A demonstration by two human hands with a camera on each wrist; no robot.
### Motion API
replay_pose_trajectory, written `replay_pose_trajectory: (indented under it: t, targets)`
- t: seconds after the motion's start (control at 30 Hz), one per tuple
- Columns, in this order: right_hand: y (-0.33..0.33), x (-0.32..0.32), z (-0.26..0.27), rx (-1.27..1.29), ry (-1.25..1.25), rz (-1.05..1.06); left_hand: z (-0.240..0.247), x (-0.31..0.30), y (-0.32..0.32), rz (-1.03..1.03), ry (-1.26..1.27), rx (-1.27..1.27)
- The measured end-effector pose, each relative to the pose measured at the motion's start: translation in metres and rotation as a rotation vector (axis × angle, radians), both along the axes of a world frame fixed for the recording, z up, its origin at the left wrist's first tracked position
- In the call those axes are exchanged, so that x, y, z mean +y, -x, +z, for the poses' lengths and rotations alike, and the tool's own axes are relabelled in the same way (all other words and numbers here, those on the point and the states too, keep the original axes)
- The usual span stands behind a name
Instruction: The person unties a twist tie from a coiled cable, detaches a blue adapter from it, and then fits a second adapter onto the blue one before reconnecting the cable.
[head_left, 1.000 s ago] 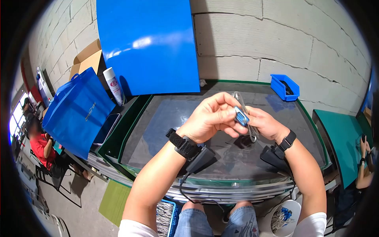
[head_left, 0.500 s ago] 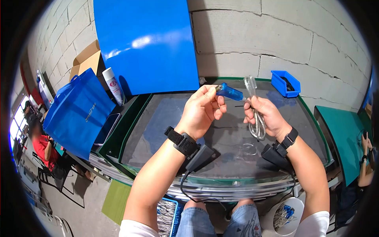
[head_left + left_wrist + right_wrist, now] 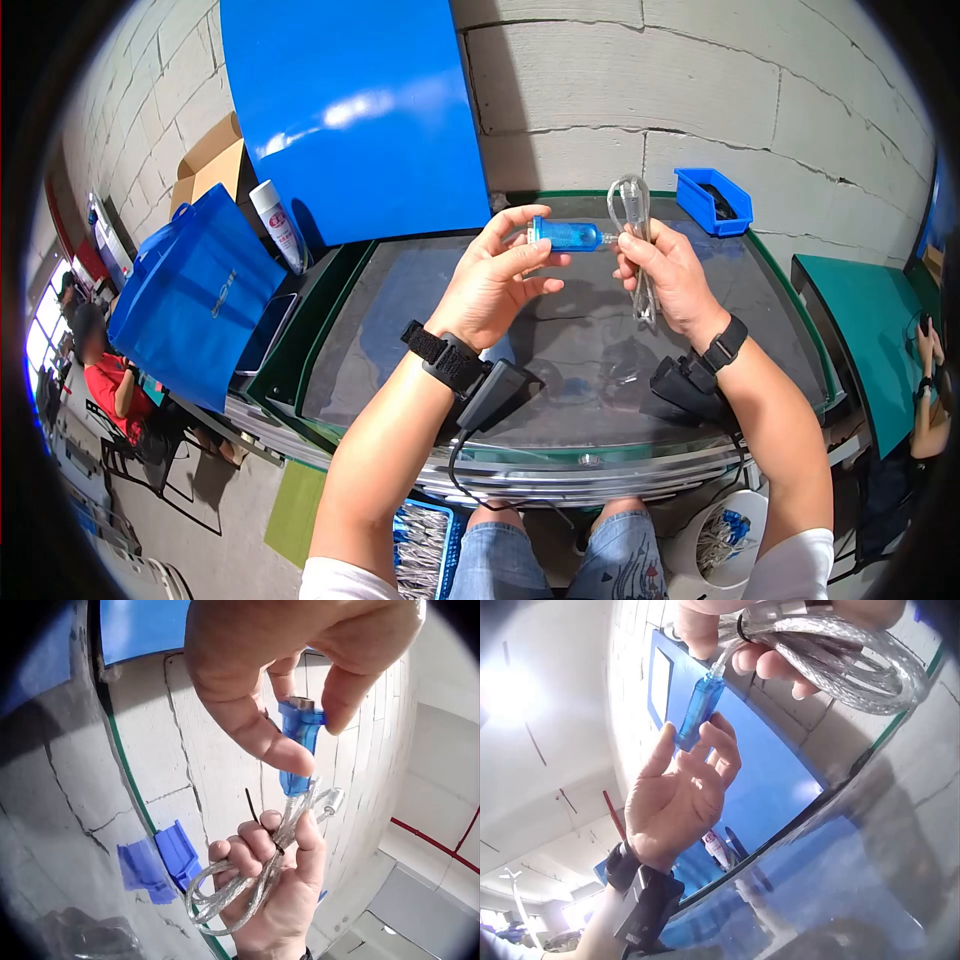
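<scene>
Blue connector [image 3: 572, 236] now level, was tilted; left grip [image 3: 487, 286] pinches it, right grip [image 3: 673, 275] holds coiled cable [image 3: 643, 302].

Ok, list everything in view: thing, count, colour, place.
Connector: one, blue, centre.
Cable: one, silvery, joined to connector.
Worktop: one, grey, centre.
Bin: one, blue, right.
Panel: one, blue, before wall.
Spray can: one, white, left.
Bag: one, blue, left.
Box: one, brown, behind bag.
Basket: one, blue, lower centre.
Bucket: one, white, lower right.
Side table: one, green, right.
Sheet: one, olive, lower left.
Person in red: one, far left.
Left hand: one, pinching connector.
Right hand: one, gripping cable.
</scene>
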State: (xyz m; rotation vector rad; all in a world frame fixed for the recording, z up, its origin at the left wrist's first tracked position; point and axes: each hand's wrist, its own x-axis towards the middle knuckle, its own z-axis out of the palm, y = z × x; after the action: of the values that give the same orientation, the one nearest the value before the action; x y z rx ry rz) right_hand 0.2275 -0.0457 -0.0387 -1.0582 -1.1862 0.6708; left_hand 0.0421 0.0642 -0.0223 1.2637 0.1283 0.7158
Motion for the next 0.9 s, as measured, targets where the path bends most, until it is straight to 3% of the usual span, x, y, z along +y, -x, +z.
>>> replay_pose_trajectory:
  t: [0.23, 0.63, 0.8, 0.9]
  targets:
    - [0.0033, -0.0004, -0.0008, 0.106, -0.04, 0.024, -0.0011, 0.0027, -0.0004, -0.036, 0.032, -0.04]
    - [0.0063, -0.0027, -0.0001, 0.064, -0.082, 0.017, -0.0025, 0.0002, -0.0025, -0.059, 0.029, -0.092]
    - [0.0061, -0.0051, -0.0007, -0.139, -0.061, 0.003, -0.0048, 0.0067, -0.002, -0.034, 0.031, -0.068]
    - [0.0102, -0.0067, 0.0033, -0.043, -0.068, 0.066, -0.0051, 0.0058, -0.0035, -0.045, -0.023, -0.115]
